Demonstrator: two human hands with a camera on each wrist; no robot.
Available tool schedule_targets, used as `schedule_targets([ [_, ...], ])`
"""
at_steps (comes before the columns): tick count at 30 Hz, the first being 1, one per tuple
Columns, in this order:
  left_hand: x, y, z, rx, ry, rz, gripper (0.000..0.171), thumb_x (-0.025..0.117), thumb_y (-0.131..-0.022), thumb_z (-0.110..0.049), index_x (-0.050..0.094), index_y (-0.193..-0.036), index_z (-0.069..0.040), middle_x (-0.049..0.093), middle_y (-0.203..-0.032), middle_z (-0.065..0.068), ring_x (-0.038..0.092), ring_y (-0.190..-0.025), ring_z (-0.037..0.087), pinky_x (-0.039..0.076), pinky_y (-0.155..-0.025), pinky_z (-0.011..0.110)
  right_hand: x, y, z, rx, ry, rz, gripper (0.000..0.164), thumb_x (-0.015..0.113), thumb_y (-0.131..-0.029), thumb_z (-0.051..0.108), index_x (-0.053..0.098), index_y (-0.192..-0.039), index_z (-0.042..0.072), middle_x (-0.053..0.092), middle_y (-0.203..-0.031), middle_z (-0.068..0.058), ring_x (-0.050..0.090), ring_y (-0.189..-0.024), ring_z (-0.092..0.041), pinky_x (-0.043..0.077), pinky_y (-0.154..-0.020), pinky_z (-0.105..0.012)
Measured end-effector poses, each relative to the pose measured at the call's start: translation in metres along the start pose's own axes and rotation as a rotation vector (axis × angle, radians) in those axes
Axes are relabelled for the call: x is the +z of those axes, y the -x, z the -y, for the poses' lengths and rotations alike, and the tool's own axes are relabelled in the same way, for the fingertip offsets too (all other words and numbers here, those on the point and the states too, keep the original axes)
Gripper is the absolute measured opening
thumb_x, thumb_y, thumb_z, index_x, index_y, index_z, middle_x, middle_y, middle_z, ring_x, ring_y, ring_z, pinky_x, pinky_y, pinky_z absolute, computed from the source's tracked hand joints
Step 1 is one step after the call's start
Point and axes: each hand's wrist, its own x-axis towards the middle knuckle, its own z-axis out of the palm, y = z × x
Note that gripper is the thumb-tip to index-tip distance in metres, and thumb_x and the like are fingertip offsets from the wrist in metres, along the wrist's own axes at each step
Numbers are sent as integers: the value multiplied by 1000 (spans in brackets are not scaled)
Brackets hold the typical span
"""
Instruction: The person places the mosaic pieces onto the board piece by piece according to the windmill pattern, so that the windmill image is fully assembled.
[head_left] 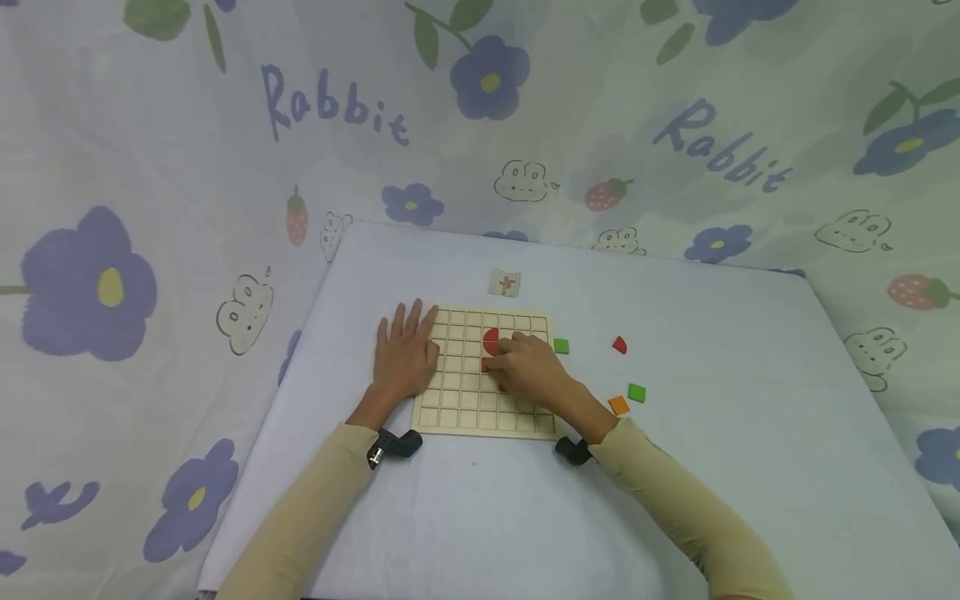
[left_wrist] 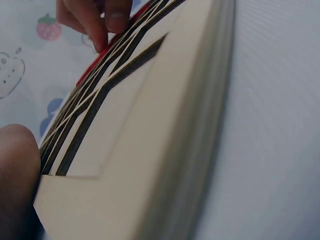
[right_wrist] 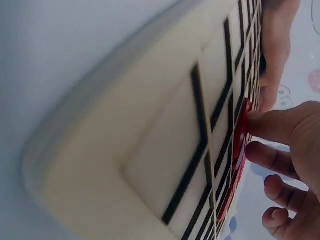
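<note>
Bit of clutter right of the right hand [head_left: 534, 369]: a green tile [head_left: 562, 346] just off the board edge, a red wedge [head_left: 619, 344] farther out, then an orange tile [head_left: 618, 405] and another green tile [head_left: 637, 392] near that forearm. Patterned card [head_left: 505, 282] sits beyond both hands. Tabletop [head_left: 735, 400] runs well on past the loose bits. Gridded board [head_left: 460, 400] is under the right hand, its left edge under the left hand [head_left: 402, 362], which lies flat, fingers out, gripping nothing. Right hand's half-curled, thumb touching red pieces [head_left: 490, 335] on the grid; can't tell if it's pinching or just pressing.
</note>
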Motion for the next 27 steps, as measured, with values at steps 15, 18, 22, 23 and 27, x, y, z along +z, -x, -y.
schedule_targets([
  [15, 1, 1, -1, 7, 9, -14, 61, 21, -98, -25, 26, -157, -14, 17, -162, 15, 7, -148, 37, 1, -115, 57, -3, 16, 2, 33, -36, 2, 25, 71, -90, 20, 76, -114, 15, 64, -89, 3, 49, -71, -15, 41, -60, -26],
  [18, 0, 1, -1, 8, 9, -28, 60, 22, -98, -25, 27, -157, -14, 19, -161, 15, 8, -148, 38, 1, -115, 58, -2, 18, -2, 57, -63, 13, 25, 71, -90, 22, 76, -114, 15, 65, -92, 3, 50, -75, -15, 43, -64, -27],
  [22, 1, 1, -1, 7, 9, -27, 60, 22, -98, -25, 27, -157, -15, 18, -162, 15, 8, -148, 37, 1, -115, 57, -3, 27, -11, 142, -102, 19, 24, 72, -90, 23, 75, -114, 16, 64, -88, 5, 51, -74, -13, 44, -64, -27],
  [23, 2, 0, -1, 6, 9, -26, 60, 22, -98, -26, 26, -157, -15, 18, -162, 14, 8, -148, 37, 1, -115, 57, -4, 29, -14, 169, -109, 21, 25, 72, -91, 23, 75, -114, 16, 64, -87, 5, 52, -74, -12, 44, -63, -27],
  [27, 4, 0, 0, 4, 7, -24, 60, 22, -98, -26, 26, -157, -16, 17, -162, 13, 7, -148, 36, 0, -115, 56, -8, 43, -29, 269, -115, 24, 25, 71, -91, 23, 75, -114, 14, 64, -86, 4, 54, -74, -12, 47, -63, -29],
])
